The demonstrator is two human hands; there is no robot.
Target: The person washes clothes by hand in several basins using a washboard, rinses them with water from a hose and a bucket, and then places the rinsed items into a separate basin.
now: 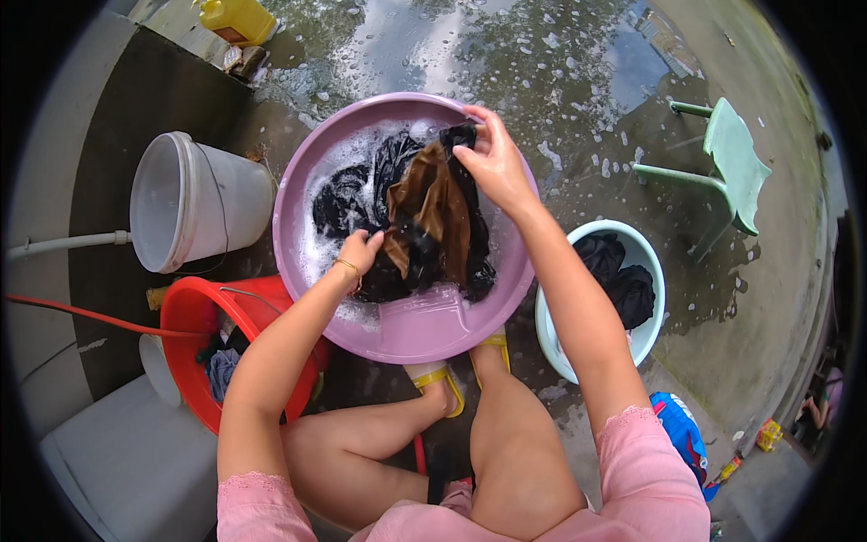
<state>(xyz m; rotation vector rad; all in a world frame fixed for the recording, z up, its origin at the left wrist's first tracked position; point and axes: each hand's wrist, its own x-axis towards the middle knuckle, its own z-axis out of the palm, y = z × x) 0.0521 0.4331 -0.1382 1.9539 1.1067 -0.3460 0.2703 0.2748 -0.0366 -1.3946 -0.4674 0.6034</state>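
Observation:
A round purple plastic basin (423, 349) stands before me, with suds along its inner wall and a ribbed washboard part (423, 315) on its near side. In it lies a wet black garment with a brown inner side (433, 203), spread and bunched. My right hand (498, 159) holds the garment's black upper edge between thumb and fingers, close to the far right rim. At the left of the cloth, my left hand (359, 257) pinches a black fold; its fingertips are partly hidden. More black cloth (342, 200) sits in the suds on the left.
To the left are a tilted white bucket (203, 200) and a red bucket (177, 366) with clothes and a hose (101, 316). A pale blue basin (660, 301) holds black cloth at right. Beyond it a green plastic chair (735, 169) lies tipped over. Sudsy water (433, 47) covers the floor ahead.

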